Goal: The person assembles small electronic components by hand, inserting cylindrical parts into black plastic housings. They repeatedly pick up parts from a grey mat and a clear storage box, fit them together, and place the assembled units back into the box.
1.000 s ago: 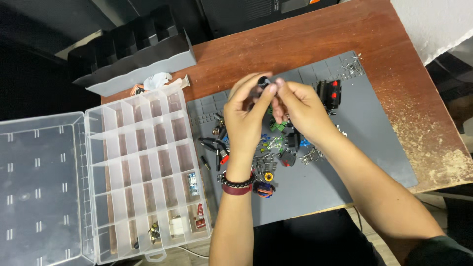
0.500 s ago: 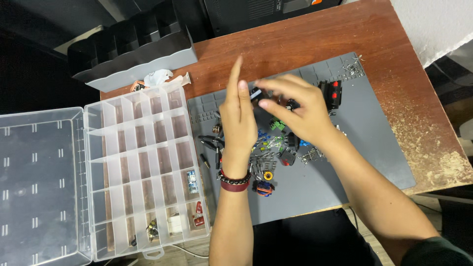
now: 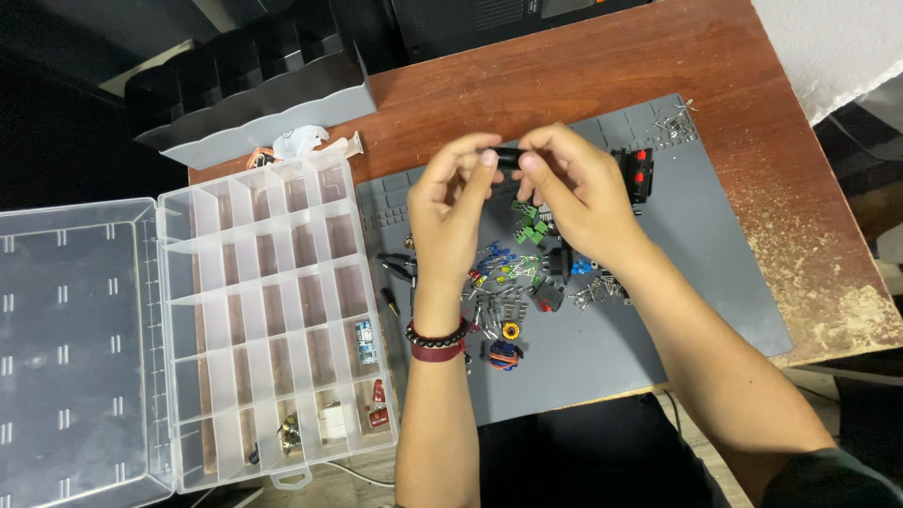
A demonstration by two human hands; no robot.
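Mostly empty organizer box (image 3: 254,310), few parts.

My left hand (image 3: 451,212) and right hand (image 3: 578,193) are bare, no gloves, no rings that I can make out; both forearms are uncovered; on my left wrist sit two bracelets (image 3: 435,342), one of dark round beads, one dark red just below it; a dark sleeve (image 3: 828,475) shows at my right upper arm.
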